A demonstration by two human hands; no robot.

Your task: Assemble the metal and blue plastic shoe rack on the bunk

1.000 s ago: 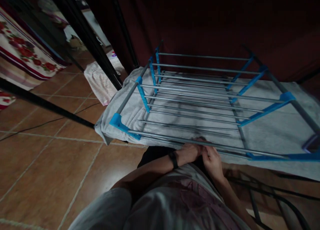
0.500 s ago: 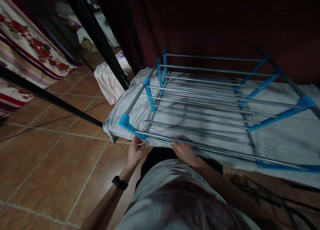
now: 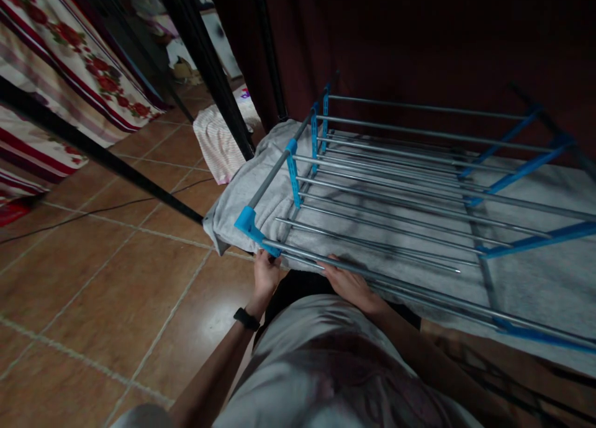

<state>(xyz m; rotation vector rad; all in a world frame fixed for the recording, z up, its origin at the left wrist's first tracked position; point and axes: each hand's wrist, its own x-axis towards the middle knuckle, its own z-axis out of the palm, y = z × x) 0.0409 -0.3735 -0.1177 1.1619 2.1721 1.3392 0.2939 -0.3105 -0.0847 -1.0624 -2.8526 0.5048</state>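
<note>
A rack of grey metal tubes with blue plastic connectors (image 3: 294, 173) lies on a grey blanket in front of me. At its near left corner, my left hand (image 3: 266, 275) has its fingers closed around the lower end of a blue connector (image 3: 248, 223); the fingertips are partly hidden. My right hand (image 3: 347, 284) bends its fingers over a lower metal tube (image 3: 305, 261) along the near edge, below the thicker front tube. Inside the rack, a loose-looking metal tube (image 3: 372, 246) rests with one end free on the blanket.
The grey blanket (image 3: 228, 220) covers a low bed-like surface. Black metal posts (image 3: 209, 68) and a slanting black bar (image 3: 107, 161) stand at the left. A dark red curtain (image 3: 419, 43) hangs behind. A cable (image 3: 93, 212) crosses the tiled floor (image 3: 84, 279); a flowered curtain (image 3: 69, 55) hangs further left.
My view has turned slightly left, so the rack appears further right. The thin white piece at my left fingers no longer shows, and that hand has closed in on the corner connector. My right hand stays put.
</note>
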